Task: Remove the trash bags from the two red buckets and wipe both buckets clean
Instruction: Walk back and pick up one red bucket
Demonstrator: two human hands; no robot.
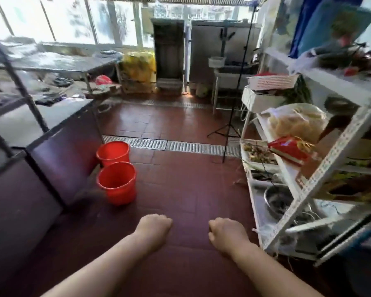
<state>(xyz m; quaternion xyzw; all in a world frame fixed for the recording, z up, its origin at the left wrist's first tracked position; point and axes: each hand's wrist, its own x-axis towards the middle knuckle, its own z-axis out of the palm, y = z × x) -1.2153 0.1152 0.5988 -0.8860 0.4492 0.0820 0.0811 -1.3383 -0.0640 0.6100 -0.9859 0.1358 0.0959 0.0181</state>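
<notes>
Two red buckets, near bucket (117,182) touching far bucket (113,153), stand on the tiled floor (180,189) at ten o'clock; left hand (153,229) and right hand (227,232) both clenched, holding nothing.

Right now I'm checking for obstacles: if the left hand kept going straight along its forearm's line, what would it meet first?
Probably only bare tiled floor; the left hand points just right of the nearer red bucket, though depth is unclear.

Two red buckets are standing upright on the tiled floor, touching: the nearer red bucket (117,182) just in front of the farther red bucket (113,153), both showing bare red insides.
</notes>
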